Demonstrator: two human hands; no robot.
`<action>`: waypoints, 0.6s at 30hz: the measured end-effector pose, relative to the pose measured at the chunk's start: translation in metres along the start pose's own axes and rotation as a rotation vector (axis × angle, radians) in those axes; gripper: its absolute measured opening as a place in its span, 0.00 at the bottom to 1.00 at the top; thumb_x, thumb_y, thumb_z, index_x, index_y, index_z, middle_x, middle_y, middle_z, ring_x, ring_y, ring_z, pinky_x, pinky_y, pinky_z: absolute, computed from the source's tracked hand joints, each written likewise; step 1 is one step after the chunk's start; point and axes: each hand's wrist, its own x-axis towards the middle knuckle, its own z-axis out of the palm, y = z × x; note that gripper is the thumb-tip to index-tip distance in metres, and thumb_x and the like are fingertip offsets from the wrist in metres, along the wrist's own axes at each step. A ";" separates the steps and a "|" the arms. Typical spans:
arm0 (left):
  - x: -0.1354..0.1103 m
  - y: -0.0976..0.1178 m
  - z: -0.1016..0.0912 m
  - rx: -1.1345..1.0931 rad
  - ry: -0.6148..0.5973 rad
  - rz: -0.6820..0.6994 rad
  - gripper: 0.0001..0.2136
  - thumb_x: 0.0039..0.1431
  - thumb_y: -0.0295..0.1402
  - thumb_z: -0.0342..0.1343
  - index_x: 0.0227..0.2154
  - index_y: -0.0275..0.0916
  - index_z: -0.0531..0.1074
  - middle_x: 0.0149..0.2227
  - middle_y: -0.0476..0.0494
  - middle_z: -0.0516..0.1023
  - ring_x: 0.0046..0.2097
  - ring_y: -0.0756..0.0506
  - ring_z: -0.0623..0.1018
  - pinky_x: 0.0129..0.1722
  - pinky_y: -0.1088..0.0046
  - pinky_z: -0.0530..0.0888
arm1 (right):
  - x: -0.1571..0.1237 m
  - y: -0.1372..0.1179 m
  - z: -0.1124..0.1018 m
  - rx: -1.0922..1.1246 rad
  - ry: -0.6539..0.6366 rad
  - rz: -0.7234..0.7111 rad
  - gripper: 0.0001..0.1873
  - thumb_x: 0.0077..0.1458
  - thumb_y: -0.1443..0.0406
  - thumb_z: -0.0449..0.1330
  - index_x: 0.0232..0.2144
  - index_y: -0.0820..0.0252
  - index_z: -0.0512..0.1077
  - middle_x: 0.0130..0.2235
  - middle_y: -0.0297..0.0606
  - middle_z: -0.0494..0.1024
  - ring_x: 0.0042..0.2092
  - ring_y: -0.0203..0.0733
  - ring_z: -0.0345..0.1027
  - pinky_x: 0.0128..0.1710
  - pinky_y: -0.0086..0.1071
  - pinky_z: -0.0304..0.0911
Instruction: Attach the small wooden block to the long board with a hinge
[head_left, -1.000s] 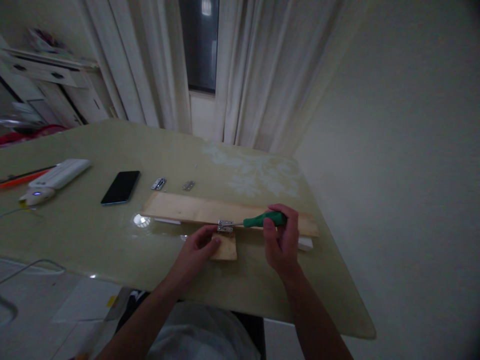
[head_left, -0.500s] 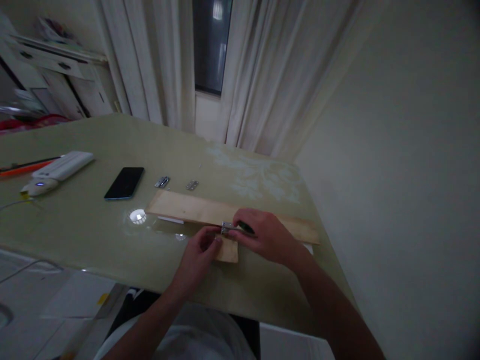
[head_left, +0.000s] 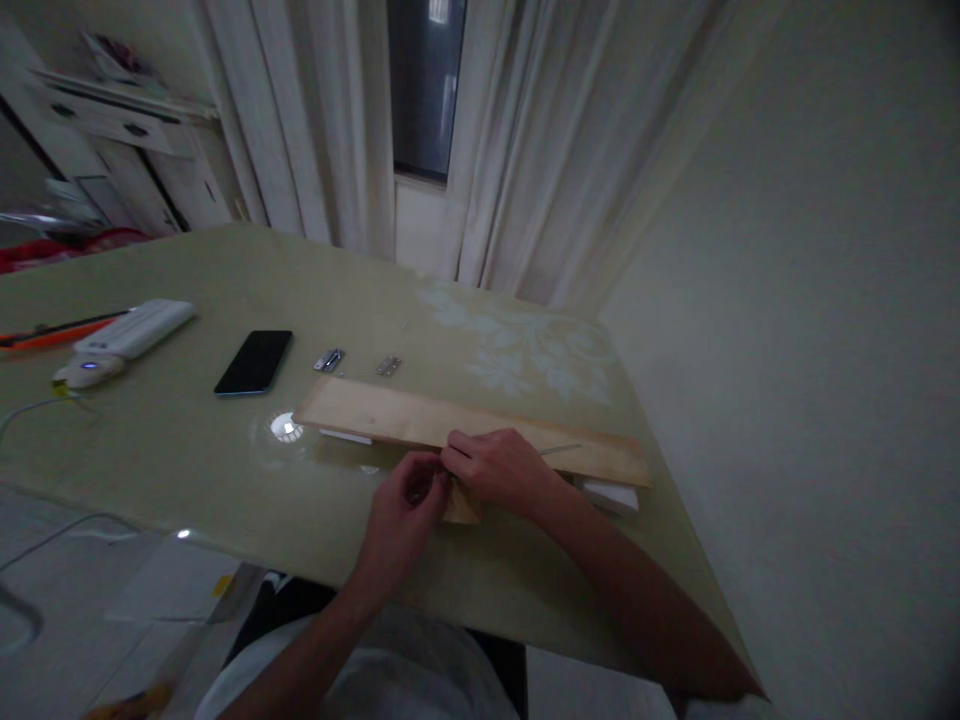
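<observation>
A long pale wooden plank (head_left: 375,415) lies across the table, with a small wooden block (head_left: 462,510) against its near edge. My right hand (head_left: 499,470) lies closed over the joint between them. A thin metal shaft of the screwdriver (head_left: 561,450) sticks out to the right from under its fingers, and the green handle is hidden. My left hand (head_left: 409,500) is curled right beside it, fingertips pinched together at the block's left corner. What they pinch is too small to make out. The hinge on the joint is covered by both hands.
Two loose metal hinges (head_left: 328,360) (head_left: 388,366) lie behind the plank, a dark phone (head_left: 253,362) to their left. Further left are a white power strip (head_left: 131,333) and an orange tool (head_left: 45,335). White pieces (head_left: 611,495) show under the plank. The table edge (head_left: 300,560) runs close to me, and a wall stands on the right.
My right hand has slid left along the screwdriver from its green handle and now covers the hinge. My left hand has closed in against it.
</observation>
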 end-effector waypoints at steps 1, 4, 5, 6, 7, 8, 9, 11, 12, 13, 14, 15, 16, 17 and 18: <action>0.001 0.001 -0.001 0.017 -0.010 0.002 0.12 0.63 0.43 0.62 0.41 0.39 0.76 0.39 0.42 0.84 0.41 0.41 0.82 0.40 0.67 0.77 | 0.001 0.001 -0.001 -0.002 -0.003 -0.018 0.09 0.74 0.65 0.50 0.47 0.57 0.71 0.46 0.39 0.78 0.39 0.42 0.78 0.27 0.35 0.56; 0.003 0.004 -0.003 0.052 -0.012 0.001 0.11 0.61 0.42 0.62 0.37 0.38 0.75 0.37 0.42 0.84 0.39 0.41 0.82 0.39 0.68 0.77 | 0.003 0.001 -0.005 -0.015 -0.003 -0.025 0.09 0.74 0.63 0.51 0.48 0.56 0.70 0.47 0.39 0.78 0.38 0.41 0.78 0.27 0.34 0.56; 0.004 0.005 -0.003 0.052 -0.004 -0.004 0.11 0.60 0.41 0.63 0.36 0.39 0.74 0.37 0.42 0.84 0.39 0.41 0.82 0.39 0.68 0.77 | 0.004 0.001 -0.006 -0.021 -0.001 -0.022 0.09 0.75 0.63 0.51 0.49 0.56 0.70 0.48 0.39 0.78 0.37 0.41 0.79 0.26 0.34 0.56; 0.004 0.005 -0.004 0.045 0.005 -0.012 0.10 0.59 0.40 0.63 0.36 0.39 0.73 0.37 0.42 0.83 0.39 0.41 0.82 0.39 0.67 0.77 | 0.005 0.000 -0.007 -0.026 -0.001 -0.020 0.09 0.75 0.63 0.50 0.49 0.56 0.70 0.48 0.39 0.78 0.37 0.41 0.79 0.26 0.34 0.56; 0.005 0.005 -0.004 0.036 0.009 -0.019 0.10 0.58 0.40 0.63 0.36 0.39 0.73 0.38 0.42 0.83 0.40 0.41 0.83 0.39 0.67 0.77 | 0.006 0.000 -0.008 -0.029 -0.003 -0.019 0.09 0.75 0.63 0.50 0.49 0.55 0.70 0.48 0.39 0.78 0.37 0.41 0.79 0.26 0.34 0.56; 0.005 0.005 -0.005 0.029 0.010 -0.026 0.10 0.58 0.39 0.63 0.36 0.40 0.72 0.38 0.43 0.83 0.40 0.40 0.83 0.39 0.67 0.77 | 0.007 -0.001 -0.009 -0.030 -0.004 -0.019 0.10 0.75 0.63 0.50 0.49 0.55 0.70 0.49 0.39 0.77 0.37 0.41 0.79 0.26 0.34 0.57; 0.005 0.005 -0.005 0.030 0.011 -0.032 0.10 0.58 0.39 0.63 0.37 0.40 0.72 0.38 0.43 0.83 0.40 0.40 0.83 0.39 0.67 0.77 | 0.007 -0.001 -0.009 -0.028 -0.005 -0.017 0.10 0.75 0.62 0.50 0.49 0.54 0.70 0.49 0.39 0.77 0.37 0.41 0.80 0.25 0.34 0.57; 0.004 0.004 -0.006 0.055 0.019 -0.029 0.10 0.58 0.39 0.63 0.38 0.40 0.71 0.38 0.43 0.83 0.40 0.40 0.83 0.39 0.67 0.77 | 0.009 -0.002 -0.009 -0.020 -0.008 -0.003 0.10 0.75 0.61 0.50 0.50 0.53 0.70 0.49 0.39 0.77 0.37 0.42 0.80 0.25 0.34 0.57; 0.004 0.003 -0.006 0.076 0.022 -0.024 0.11 0.58 0.39 0.63 0.39 0.40 0.71 0.38 0.43 0.83 0.40 0.40 0.83 0.39 0.67 0.77 | 0.010 -0.003 -0.009 -0.013 -0.011 0.005 0.10 0.74 0.60 0.51 0.51 0.53 0.70 0.50 0.40 0.77 0.37 0.43 0.80 0.25 0.34 0.58; 0.004 0.003 -0.007 0.096 0.024 -0.017 0.11 0.58 0.38 0.63 0.39 0.40 0.71 0.38 0.43 0.83 0.39 0.41 0.83 0.39 0.67 0.77 | 0.011 -0.003 -0.009 -0.005 -0.015 0.014 0.11 0.74 0.60 0.51 0.52 0.52 0.70 0.50 0.40 0.76 0.37 0.43 0.79 0.26 0.34 0.59; 0.004 0.002 -0.007 0.109 0.024 -0.013 0.11 0.58 0.38 0.63 0.40 0.40 0.71 0.38 0.44 0.83 0.39 0.41 0.83 0.38 0.68 0.76 | 0.011 -0.003 -0.009 0.003 -0.021 0.021 0.11 0.74 0.60 0.51 0.53 0.52 0.70 0.51 0.40 0.76 0.37 0.43 0.79 0.26 0.34 0.59; 0.005 0.002 -0.008 0.106 0.019 -0.014 0.11 0.58 0.38 0.63 0.40 0.40 0.71 0.39 0.44 0.83 0.39 0.41 0.82 0.38 0.68 0.76 | 0.012 -0.003 -0.009 0.011 -0.026 0.024 0.12 0.74 0.60 0.51 0.54 0.51 0.70 0.51 0.41 0.76 0.37 0.43 0.79 0.27 0.34 0.60; 0.006 0.002 -0.008 0.088 0.013 -0.022 0.11 0.58 0.39 0.63 0.40 0.40 0.71 0.39 0.43 0.83 0.39 0.41 0.82 0.38 0.68 0.76 | 0.013 -0.003 -0.009 0.018 -0.031 0.021 0.13 0.74 0.60 0.51 0.55 0.51 0.70 0.52 0.41 0.76 0.37 0.43 0.79 0.27 0.33 0.61; 0.007 0.002 -0.008 0.061 0.007 -0.036 0.12 0.57 0.40 0.64 0.39 0.40 0.71 0.38 0.43 0.83 0.39 0.41 0.82 0.38 0.68 0.76 | 0.013 -0.003 -0.009 0.024 -0.036 0.015 0.13 0.74 0.61 0.51 0.56 0.51 0.69 0.52 0.42 0.75 0.38 0.42 0.79 0.28 0.33 0.62; 0.009 0.002 -0.008 0.033 -0.001 -0.053 0.13 0.57 0.41 0.64 0.39 0.40 0.71 0.38 0.43 0.83 0.39 0.41 0.82 0.38 0.67 0.76 | 0.013 -0.003 -0.010 0.026 -0.038 0.010 0.14 0.74 0.61 0.51 0.57 0.51 0.69 0.53 0.42 0.75 0.38 0.43 0.79 0.29 0.34 0.63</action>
